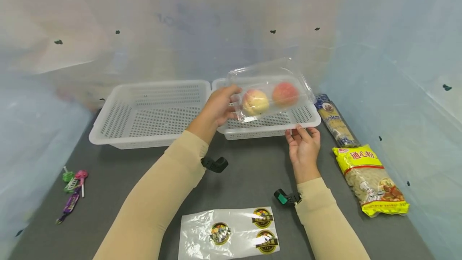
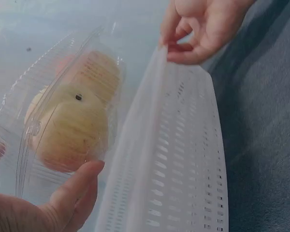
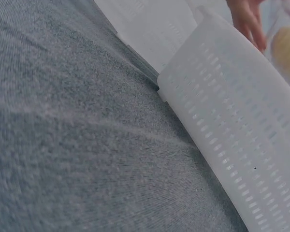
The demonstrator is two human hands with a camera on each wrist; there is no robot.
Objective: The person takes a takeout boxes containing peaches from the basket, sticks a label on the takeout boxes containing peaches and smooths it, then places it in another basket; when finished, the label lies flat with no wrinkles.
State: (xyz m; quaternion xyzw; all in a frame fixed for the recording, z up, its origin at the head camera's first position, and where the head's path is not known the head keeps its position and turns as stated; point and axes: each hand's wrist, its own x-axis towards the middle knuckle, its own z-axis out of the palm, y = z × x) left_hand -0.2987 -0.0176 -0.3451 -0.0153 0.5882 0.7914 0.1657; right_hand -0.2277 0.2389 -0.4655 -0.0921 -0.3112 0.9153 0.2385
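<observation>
In the head view my left hand (image 1: 221,106) grips the near-left end of a clear plastic clamshell box (image 1: 271,96). Inside lie two round red-and-yellow fruits that look like peaches, one yellower (image 1: 255,102) and one redder (image 1: 285,94). The box is held tilted over the right white perforated basket (image 1: 265,129). My right hand (image 1: 304,147) pinches that basket's front rim near its right corner. The left wrist view shows the left thumb and fingers on opposite sides of the box (image 2: 70,121), beside the basket wall (image 2: 183,145). The right hand is out of its own wrist view.
A second white basket (image 1: 151,141) stands on the left. Wrapped lollipops and candy (image 1: 73,187) lie at far left. A printed plastic bag (image 1: 229,234) lies in front. To the right are a blue pasta packet (image 1: 336,121) and a yellow macaroni bag (image 1: 371,181). Plastic sheeting surrounds the table.
</observation>
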